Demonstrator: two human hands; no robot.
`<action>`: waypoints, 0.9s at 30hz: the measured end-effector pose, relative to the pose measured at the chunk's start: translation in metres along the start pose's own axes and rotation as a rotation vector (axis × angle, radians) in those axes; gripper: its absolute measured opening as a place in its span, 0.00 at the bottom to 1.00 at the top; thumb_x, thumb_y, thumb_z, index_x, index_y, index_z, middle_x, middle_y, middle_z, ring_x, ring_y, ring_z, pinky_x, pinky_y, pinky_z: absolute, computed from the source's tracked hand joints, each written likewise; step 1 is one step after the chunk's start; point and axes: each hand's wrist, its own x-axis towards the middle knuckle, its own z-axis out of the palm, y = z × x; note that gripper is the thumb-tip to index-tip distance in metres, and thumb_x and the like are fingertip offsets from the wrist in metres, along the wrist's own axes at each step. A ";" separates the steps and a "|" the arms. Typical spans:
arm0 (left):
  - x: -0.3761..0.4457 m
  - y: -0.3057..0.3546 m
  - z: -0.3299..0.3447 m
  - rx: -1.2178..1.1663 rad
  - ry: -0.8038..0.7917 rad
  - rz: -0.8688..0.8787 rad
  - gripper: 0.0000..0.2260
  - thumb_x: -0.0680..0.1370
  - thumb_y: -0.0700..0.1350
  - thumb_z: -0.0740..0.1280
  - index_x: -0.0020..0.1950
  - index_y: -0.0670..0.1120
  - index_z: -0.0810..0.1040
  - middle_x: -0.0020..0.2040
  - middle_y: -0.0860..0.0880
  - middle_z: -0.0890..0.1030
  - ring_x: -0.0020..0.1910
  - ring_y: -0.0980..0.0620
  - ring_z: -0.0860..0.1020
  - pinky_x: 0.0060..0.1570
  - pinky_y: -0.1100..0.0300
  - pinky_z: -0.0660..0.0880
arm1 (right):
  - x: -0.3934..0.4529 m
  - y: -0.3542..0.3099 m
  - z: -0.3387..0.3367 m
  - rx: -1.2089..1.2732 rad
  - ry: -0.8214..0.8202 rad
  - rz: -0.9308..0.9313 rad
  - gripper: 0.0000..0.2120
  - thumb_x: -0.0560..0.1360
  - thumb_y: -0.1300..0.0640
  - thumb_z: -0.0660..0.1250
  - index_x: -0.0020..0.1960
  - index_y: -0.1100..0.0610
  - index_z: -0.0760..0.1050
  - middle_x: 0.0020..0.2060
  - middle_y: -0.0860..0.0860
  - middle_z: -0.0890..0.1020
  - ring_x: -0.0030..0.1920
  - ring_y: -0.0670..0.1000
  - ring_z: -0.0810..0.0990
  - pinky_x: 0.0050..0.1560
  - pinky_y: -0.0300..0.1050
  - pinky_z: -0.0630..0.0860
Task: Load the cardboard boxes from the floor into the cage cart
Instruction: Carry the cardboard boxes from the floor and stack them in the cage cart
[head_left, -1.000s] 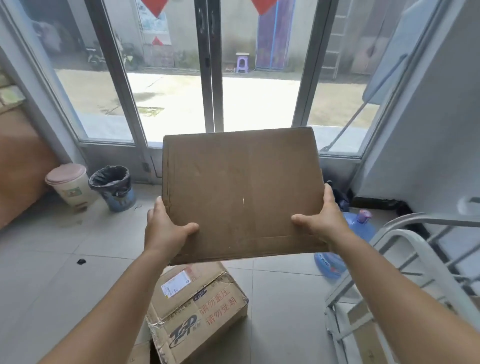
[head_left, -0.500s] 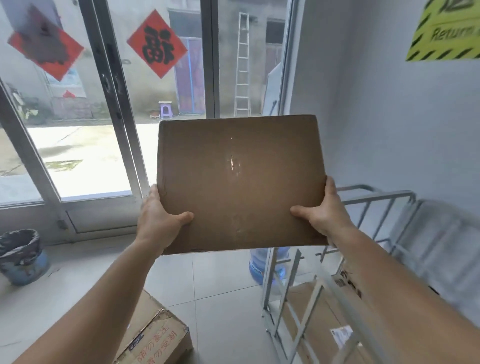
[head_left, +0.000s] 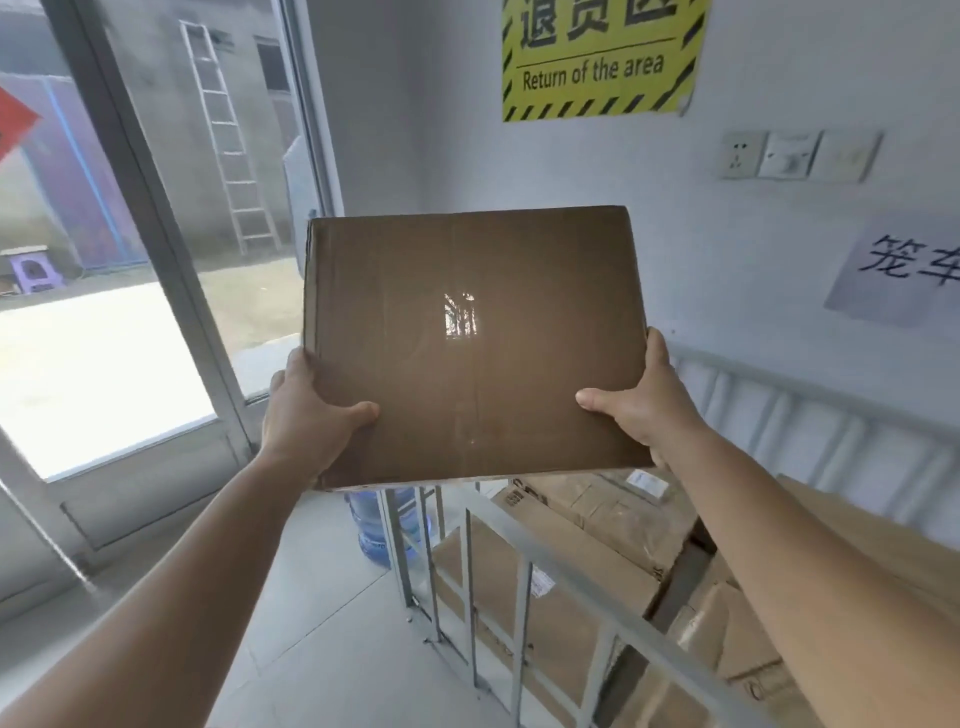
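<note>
Swung rightward since earlier, the cardboard box (head_left: 470, 343) is gripped between left hand (head_left: 306, 415) and right hand (head_left: 641, 400), above the cage cart (head_left: 524, 551) rail and stacked boxes (head_left: 608, 525).

What we cannot make out

The cardboard box (head_left: 470, 345) hides our fingers; the cage cart (head_left: 524, 566) and its stacked boxes (head_left: 613, 525) run off the bottom-right corner.

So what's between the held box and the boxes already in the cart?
In the head view, only the cage cart's top rail lies between the held box and the loaded boxes.
</note>
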 end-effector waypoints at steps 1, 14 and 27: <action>-0.003 0.007 0.009 -0.010 -0.032 0.018 0.31 0.63 0.49 0.80 0.60 0.48 0.68 0.58 0.46 0.74 0.53 0.44 0.77 0.55 0.44 0.76 | -0.006 0.007 -0.013 -0.005 0.030 0.022 0.53 0.64 0.50 0.80 0.78 0.46 0.49 0.70 0.51 0.69 0.68 0.55 0.71 0.66 0.57 0.72; -0.072 0.107 0.146 -0.106 -0.462 0.251 0.33 0.65 0.47 0.80 0.65 0.46 0.68 0.59 0.47 0.73 0.54 0.43 0.76 0.56 0.45 0.76 | -0.097 0.100 -0.174 -0.004 0.395 0.299 0.54 0.62 0.51 0.81 0.77 0.45 0.51 0.69 0.50 0.70 0.67 0.55 0.72 0.64 0.58 0.74; -0.152 0.144 0.335 0.073 -0.839 0.246 0.35 0.64 0.49 0.79 0.66 0.44 0.67 0.61 0.46 0.72 0.55 0.44 0.76 0.55 0.47 0.76 | -0.124 0.257 -0.268 0.039 0.384 0.723 0.56 0.66 0.55 0.80 0.80 0.47 0.44 0.76 0.52 0.62 0.73 0.57 0.65 0.71 0.61 0.65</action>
